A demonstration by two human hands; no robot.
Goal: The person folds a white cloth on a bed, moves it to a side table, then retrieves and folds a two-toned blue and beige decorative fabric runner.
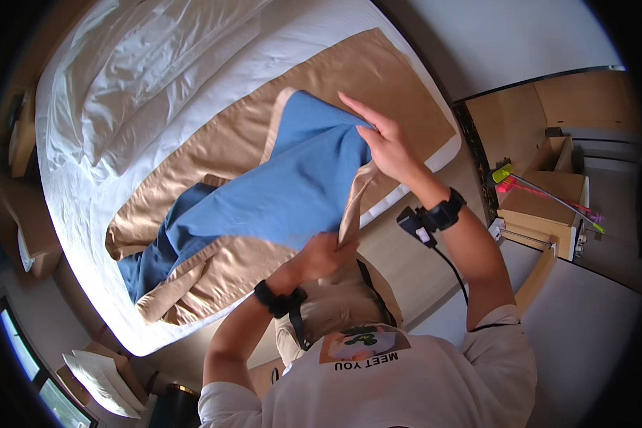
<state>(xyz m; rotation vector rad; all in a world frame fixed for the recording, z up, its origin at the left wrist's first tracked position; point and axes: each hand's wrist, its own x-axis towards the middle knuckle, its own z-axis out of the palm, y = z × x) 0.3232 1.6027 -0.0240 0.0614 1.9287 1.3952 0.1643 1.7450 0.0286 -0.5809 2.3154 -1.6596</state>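
A blue cloth with gold satin edges (278,187) stretches in loose folds over the bed. My left hand (323,257), slightly blurred, grips its near gold edge. At the cloth's upper right end, my right hand (388,136) holds it at the thumb, with the index finger reaching out straight; the other fingers are partly hidden. Beneath lies a gold satin bed runner (406,85), flat at the right and wrinkled at the left. Whether the blue cloth is its turned-back underside, I cannot tell. Both wrists wear black straps, the right one with a small cabled device (417,227).
A white sheet (299,32) covers the bed, with a crumpled white duvet (155,80) at the upper left. White pillows (104,380) rest at the lower left. A broom with a green head (502,174) leans by the wooden furniture (540,195) on the right.
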